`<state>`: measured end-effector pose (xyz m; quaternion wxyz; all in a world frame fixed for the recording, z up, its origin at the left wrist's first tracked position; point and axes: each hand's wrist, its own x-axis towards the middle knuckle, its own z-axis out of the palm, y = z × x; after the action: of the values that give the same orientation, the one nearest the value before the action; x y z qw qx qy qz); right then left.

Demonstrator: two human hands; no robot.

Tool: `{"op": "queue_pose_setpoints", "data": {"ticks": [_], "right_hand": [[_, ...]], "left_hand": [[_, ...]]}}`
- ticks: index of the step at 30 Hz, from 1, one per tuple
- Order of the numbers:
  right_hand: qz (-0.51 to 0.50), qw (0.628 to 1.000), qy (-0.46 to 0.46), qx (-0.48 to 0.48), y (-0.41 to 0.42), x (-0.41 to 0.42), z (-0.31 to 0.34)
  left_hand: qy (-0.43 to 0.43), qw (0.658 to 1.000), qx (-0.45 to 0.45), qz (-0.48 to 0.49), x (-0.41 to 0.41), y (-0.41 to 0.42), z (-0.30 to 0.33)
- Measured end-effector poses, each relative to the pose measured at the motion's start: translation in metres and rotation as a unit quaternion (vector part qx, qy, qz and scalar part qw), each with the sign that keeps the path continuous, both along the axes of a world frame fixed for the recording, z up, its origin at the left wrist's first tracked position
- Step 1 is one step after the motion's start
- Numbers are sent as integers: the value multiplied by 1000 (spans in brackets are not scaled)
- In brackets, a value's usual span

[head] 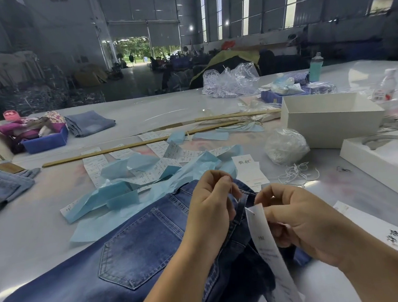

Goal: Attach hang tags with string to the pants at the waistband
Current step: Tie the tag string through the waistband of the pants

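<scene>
A: Head view: the left hand (pixel 211 199) pinches the string at the belt loop (pixel 240 209) of the jeans (pixel 135 254) on the tabletop (pixel 28 237); the right hand (pixel 299 221) grips the hang tag (pixel 267 247).

B: Keep the string taut and draw it through. The tag's long axis runs from the waistband toward the wearer.

Blue jeans (pixel 108 275), white hang tag (pixel 263 238) at waistband.

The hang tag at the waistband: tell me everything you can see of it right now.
The long white paper hang tag hangs tilted from the waistband of the dark blue denim pants, with a small hole near its top end and faint print and a black character lower down. The right hand holds its upper part with curled fingers; the left hand pinches something thin just above it, likely string.
</scene>
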<state>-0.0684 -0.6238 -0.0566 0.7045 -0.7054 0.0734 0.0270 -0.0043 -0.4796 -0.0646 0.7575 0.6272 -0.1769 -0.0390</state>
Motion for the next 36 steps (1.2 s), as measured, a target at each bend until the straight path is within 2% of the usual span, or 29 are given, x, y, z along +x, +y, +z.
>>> {"op": "queue_pose_setpoints", "data": {"ticks": [3,5,7,10,14,18,21,23,25,29,32,36], "right_hand": [[-43,997,-60,-33,7,5,-3],[-53,990,-100,-83,12,9,-5],[-39,985,-118,-124,16,11,-6],[-4,987,-101,-123,20,12,-6],[-30,993,-94,-65,18,15,-6],[-23,996,-83,7,17,15,-6],[5,995,-60,78,13,15,-6],[26,992,-49,117,10,16,-6],[31,988,-44,146,7,16,-9],[1,991,-61,120,7,17,-17],[-2,991,-90,94,9,17,-18],[2,993,-121,8,12,16,-17]], "left_hand": [[2,1000,-22,-6,-1,0,2],[57,994,-87,-22,1,2,5],[82,991,-101,-14,5,7,4],[33,999,-18,5,9,16,-5],[-60,991,118,-25,7,23,-6],[-187,947,261,26,5,28,-8],[-309,862,386,114,7,28,-15],[-343,830,419,136,6,26,-21],[-363,816,425,146,4,25,-25],[-366,845,368,131,2,24,-26],[-337,887,301,99,2,23,-26],[-304,913,259,84,2,26,-30]]}}
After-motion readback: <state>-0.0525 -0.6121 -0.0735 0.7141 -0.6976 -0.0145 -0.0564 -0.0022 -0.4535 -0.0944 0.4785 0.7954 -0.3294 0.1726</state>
